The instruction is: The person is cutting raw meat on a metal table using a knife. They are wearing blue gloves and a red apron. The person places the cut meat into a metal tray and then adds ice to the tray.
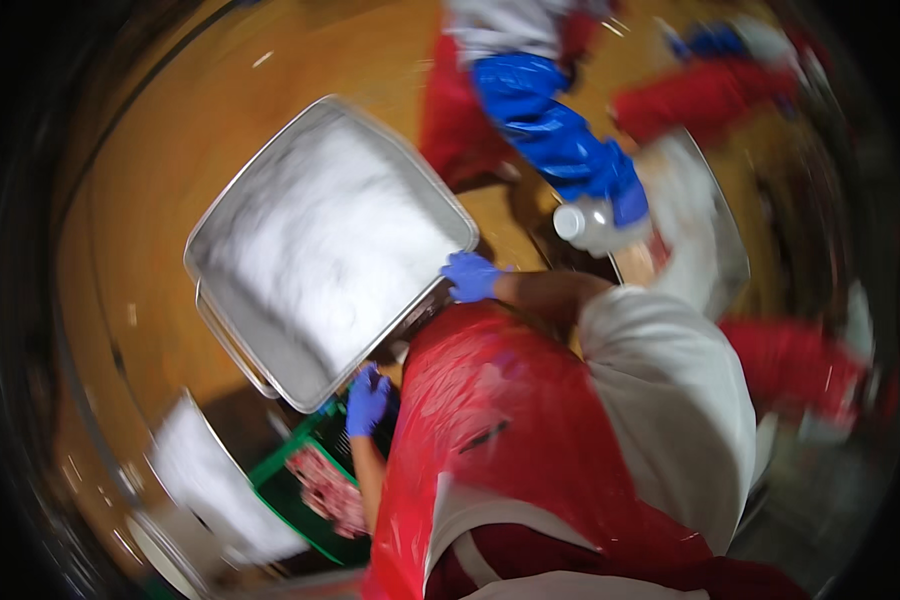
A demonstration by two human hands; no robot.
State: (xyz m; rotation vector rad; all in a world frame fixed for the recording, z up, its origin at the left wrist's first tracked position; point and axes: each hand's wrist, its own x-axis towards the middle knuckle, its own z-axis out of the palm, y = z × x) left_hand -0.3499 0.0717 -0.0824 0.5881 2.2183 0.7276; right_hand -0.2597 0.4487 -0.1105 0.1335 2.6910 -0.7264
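Note:
A large square metal bin [457, 205] full of a white, snow-like material, perhaps ice or salt, stands in front of me. My right hand [473, 276], in a blue-purple glove, is closed over the bin's near right edge. At the near corner, my left hand [368, 400], gloved the same way, has its fingers curled against the bin's edge; motion blurs their exact hold. Just left of that forearm, a green crate [292, 508] contains pinkish raw meat [328, 490]. A red apron covers my front.
A co-worker's blue-sleeved arm [545, 125] holds a clear jug with a white cap [570, 222] beside another metal bin [738, 240] at right. More white material [195, 465] fills a container at lower left. Other red-aproned people stand at right. The floor [160, 210] is orange-brown.

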